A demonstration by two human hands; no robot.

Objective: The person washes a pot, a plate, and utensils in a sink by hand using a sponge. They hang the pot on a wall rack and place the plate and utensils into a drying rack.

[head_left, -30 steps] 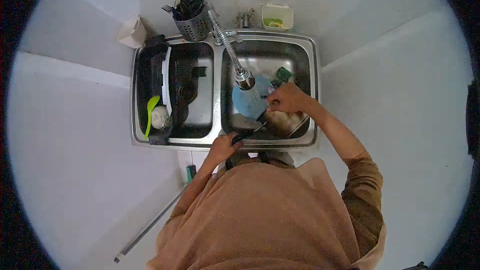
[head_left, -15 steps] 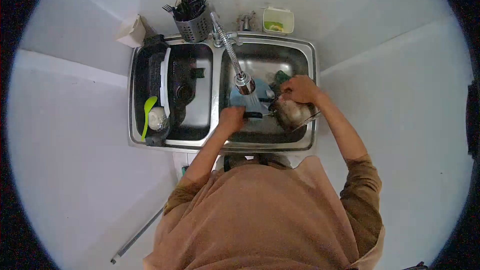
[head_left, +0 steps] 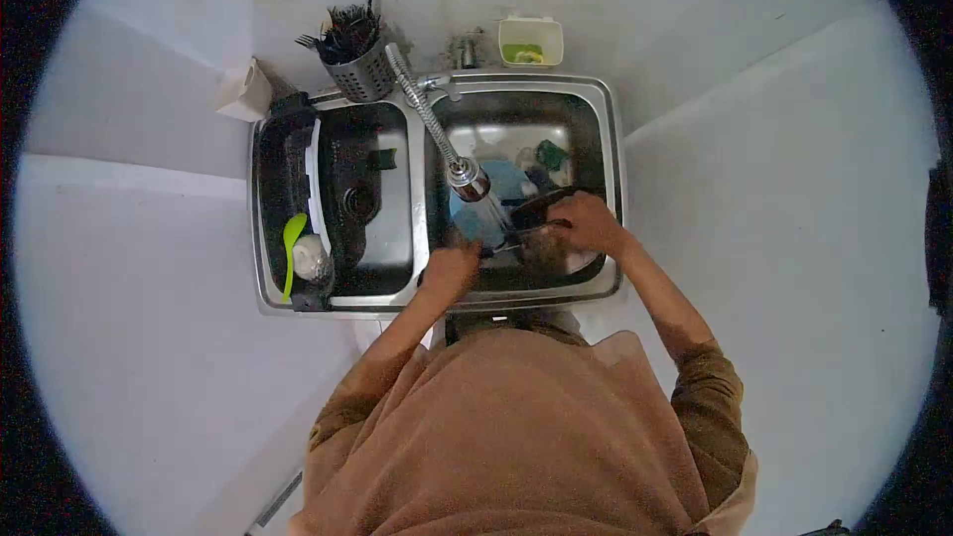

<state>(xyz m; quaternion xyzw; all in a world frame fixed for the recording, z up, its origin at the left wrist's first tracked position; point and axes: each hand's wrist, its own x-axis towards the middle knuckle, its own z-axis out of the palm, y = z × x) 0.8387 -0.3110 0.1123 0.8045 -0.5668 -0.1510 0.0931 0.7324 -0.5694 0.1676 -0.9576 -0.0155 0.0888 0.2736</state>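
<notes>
Over the right basin, my left hand (head_left: 452, 270) is closed around the black handle of a small pan (head_left: 546, 251). My right hand (head_left: 588, 223) grips the pan's far right rim with bent fingers. The pan is tilted, its brownish side blurred and partly covered by the right hand. Water runs from the tap's spray head (head_left: 468, 180) onto the handle end of the pan. Beneath lies a blue round plate or board (head_left: 475, 221), partly hidden. A green scouring pad (head_left: 550, 154) sits behind the right hand on the basin floor.
In the left basin stand a dark rack with a white plate (head_left: 316, 184), a lime-green spoon (head_left: 291, 248) and a white bowl-like item (head_left: 310, 258). Behind the sink are a metal cutlery holder (head_left: 363, 75) and a pale tub (head_left: 530, 43) with something green inside.
The pan has tilted and shifted under the water stream. My right hand has moved slightly toward me, and my left hand a little lower. The whole view has shifted slightly.
</notes>
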